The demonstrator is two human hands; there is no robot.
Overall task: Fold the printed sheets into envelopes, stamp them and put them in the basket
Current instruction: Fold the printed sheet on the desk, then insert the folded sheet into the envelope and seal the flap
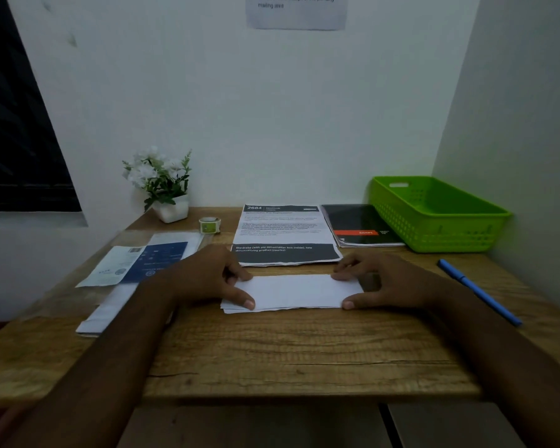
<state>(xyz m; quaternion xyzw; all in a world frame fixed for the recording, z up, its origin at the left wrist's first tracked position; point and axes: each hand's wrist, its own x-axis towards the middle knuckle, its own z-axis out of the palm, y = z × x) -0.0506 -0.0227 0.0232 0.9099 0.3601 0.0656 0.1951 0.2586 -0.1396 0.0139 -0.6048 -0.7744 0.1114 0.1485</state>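
- Desk (272,350): wood.
- Folded sheet (295,292): white, flat at desk centre, between both hands; near edges of its layers sit slightly uneven.
- Left hand (207,276): thumb on near left corner, fingers on far edge; presses down, clasps nothing.
- Right hand (382,282): likewise at the right end; presses, clasps nothing.
- Step, as judged: creasing. Square the layers first, then run fingers outward along the fold.
- Pen (476,289): right, well apart.
- Printed sheets (285,231): just beyond the folded sheet.
- Sticker roll (209,225): far left of them; likely the stamp.
- Basket (434,234): green, far right corner.
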